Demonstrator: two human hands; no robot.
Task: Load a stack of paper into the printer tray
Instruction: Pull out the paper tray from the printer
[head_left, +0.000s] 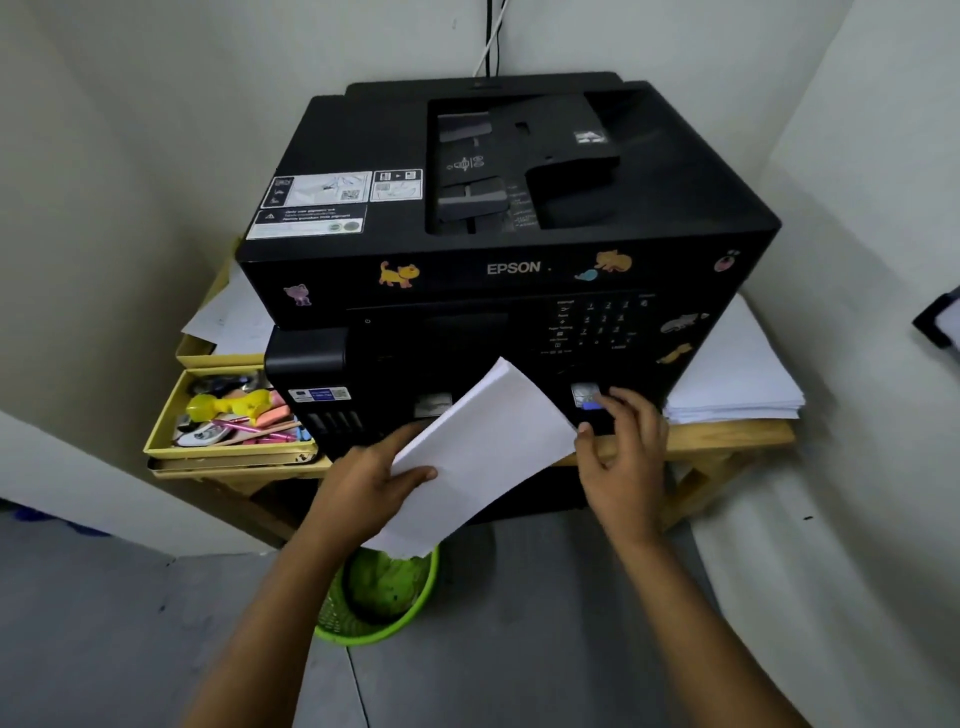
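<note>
While the left hand grips the paper stack, the right hand, at three o'clock, rests loose-fingered against the printer front.

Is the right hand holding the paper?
No, the left hand alone grips the paper, while the right hand reaches the printer front with its fingers off the sheets.
</note>
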